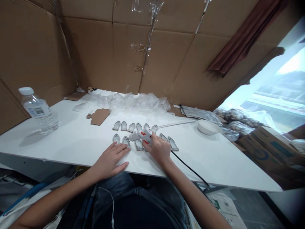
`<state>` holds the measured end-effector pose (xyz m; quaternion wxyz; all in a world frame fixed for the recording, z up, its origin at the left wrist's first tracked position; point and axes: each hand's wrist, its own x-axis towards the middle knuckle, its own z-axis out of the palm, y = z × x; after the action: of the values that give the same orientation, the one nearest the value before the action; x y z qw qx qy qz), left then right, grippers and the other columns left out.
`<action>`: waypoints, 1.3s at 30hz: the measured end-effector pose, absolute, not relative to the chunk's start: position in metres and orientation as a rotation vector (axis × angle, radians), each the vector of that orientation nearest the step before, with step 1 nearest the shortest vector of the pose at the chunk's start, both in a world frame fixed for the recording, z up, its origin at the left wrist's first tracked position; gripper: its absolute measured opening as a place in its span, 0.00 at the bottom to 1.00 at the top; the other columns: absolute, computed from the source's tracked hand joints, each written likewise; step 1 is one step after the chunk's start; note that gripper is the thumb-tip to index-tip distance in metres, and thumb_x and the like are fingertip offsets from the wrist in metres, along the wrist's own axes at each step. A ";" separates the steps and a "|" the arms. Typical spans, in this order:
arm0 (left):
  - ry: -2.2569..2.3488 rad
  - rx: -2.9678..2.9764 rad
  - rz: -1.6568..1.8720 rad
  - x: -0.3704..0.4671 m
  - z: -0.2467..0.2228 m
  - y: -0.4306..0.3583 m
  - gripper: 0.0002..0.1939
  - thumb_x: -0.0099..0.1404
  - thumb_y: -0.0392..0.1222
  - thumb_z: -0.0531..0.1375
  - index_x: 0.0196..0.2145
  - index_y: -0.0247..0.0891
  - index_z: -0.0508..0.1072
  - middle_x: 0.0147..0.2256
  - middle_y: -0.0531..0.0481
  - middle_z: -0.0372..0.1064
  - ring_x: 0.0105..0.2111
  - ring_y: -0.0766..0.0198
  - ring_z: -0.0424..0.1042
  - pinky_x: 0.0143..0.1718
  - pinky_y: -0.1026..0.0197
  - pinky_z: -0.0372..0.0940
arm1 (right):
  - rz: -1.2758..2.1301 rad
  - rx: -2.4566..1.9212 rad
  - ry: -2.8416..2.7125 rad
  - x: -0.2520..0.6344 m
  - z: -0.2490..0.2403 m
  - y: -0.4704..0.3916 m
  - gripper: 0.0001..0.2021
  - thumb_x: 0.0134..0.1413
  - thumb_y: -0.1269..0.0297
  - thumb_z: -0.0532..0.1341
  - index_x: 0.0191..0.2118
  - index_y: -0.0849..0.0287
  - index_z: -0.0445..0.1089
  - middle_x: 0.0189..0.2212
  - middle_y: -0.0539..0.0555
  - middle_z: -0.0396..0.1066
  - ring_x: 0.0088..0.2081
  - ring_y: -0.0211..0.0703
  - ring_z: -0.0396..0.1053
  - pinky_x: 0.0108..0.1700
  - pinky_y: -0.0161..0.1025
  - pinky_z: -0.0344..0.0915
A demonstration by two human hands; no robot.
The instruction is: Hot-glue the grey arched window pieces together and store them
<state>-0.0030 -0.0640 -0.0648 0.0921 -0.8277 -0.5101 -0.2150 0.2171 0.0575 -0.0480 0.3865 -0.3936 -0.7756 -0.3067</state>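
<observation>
My right hand [160, 148] is wrapped round the handle of a white hot glue gun [137, 136] with orange-red parts. Its nozzle points left, over the near row of small grey arch-shaped pieces [172, 143]. A long pale glue stick [173, 124] sticks out of the gun's back end towards the right. My left hand [111, 160] lies palm down on the table, fingers stretched out, by the near ends of the leftmost pieces [116, 138]; whether the fingertips press on one I cannot tell. A second row of such pieces [124, 125] lies behind, partly hidden by the gun.
On the white table [78, 136] stand a water bottle [40, 111] at left and a white bowl [209, 127] at right. Crumpled clear plastic [143, 102] and a torn cardboard piece [100, 116] lie behind. A black cord [188, 166] runs over the front edge. Cardboard walls [95, 54] enclose the back.
</observation>
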 end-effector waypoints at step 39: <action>-1.306 -2.700 -0.583 0.048 -0.047 0.009 0.26 0.66 0.52 0.50 0.58 0.37 0.62 0.56 0.41 0.60 0.57 0.55 0.59 0.63 0.46 0.42 | -0.620 -1.418 -1.894 0.282 -0.029 0.086 0.17 0.48 0.52 0.56 0.38 0.59 0.69 0.27 0.53 0.70 0.26 0.39 0.64 0.27 0.34 0.42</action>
<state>0.0485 0.0090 -0.0471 0.0431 -0.8828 -0.4271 -0.1907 0.2815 0.0859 -0.0288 0.3409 -0.5449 -0.7281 -0.2382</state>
